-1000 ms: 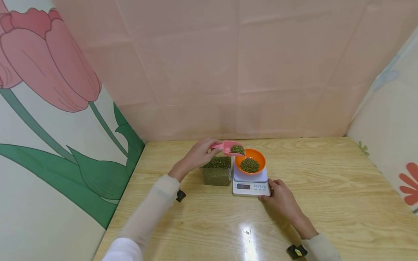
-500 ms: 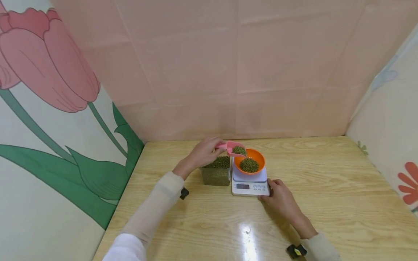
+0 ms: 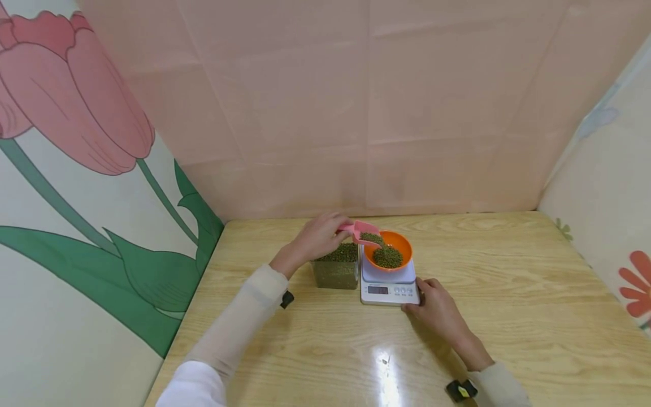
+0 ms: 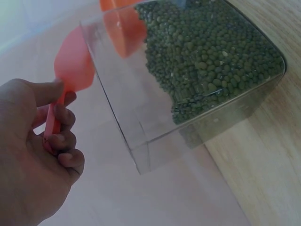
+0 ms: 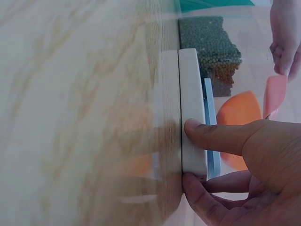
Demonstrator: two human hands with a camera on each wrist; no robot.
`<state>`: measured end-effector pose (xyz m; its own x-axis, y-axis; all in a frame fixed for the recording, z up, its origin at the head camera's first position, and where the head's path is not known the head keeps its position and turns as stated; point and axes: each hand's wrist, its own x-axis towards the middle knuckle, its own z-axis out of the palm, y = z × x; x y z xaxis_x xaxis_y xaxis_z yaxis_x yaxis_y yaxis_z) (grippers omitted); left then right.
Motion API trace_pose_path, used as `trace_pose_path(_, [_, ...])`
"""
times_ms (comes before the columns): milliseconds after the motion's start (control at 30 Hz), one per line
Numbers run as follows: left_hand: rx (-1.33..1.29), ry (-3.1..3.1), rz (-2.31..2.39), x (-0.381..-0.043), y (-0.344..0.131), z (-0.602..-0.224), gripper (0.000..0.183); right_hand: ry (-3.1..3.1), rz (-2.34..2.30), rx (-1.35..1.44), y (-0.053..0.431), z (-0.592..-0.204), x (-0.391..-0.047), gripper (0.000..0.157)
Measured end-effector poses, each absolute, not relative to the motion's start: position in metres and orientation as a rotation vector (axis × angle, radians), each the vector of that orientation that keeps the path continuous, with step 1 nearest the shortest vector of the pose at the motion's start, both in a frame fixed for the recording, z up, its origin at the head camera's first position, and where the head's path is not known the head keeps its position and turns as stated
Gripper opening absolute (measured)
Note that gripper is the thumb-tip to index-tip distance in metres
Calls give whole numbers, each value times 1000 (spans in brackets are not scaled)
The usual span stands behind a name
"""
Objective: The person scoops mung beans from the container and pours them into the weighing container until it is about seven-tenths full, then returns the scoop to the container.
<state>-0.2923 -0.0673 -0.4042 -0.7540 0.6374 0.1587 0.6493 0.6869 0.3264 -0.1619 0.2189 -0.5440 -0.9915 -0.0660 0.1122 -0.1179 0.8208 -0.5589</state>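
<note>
My left hand (image 3: 320, 236) grips the handle of a pink scoop (image 3: 367, 227), its fingers curled round it in the left wrist view. The scoop tips over the left rim of an orange bowl (image 3: 402, 242), and mung beans (image 3: 387, 257) run from its lip onto the pile inside. The bowl sits on a white kitchen scale (image 3: 390, 295) with a small display, too small to read. At the scale's front right corner my right hand (image 3: 439, 311) holds on; in the right wrist view its thumb (image 5: 200, 133) presses the front face and other fingers lie along the side.
Just left of the scale stands a clear plastic container (image 3: 335, 276) of mung beans, below my left forearm. The wooden table (image 3: 508, 282) meets a pink-covered wall (image 3: 432, 169) close behind the bowl. A flower-painted wall (image 3: 102, 226) borders the left.
The scoop has shifted slightly right and tilted down, and beans now pour from it into the bowl. My right hand keeps its hold at the scale's corner.
</note>
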Motion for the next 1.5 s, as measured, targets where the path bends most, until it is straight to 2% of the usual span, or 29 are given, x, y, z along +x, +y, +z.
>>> trace_pose_path(1000, [-1128,-2835,-427,-294,-45,-385,34,-2901,909,169,229,-544,-173,78])
trace_pose_path(1500, [-1108,-2855,-433,-289,-66,-380,38,-2925,921,130,220,-542,-162,79])
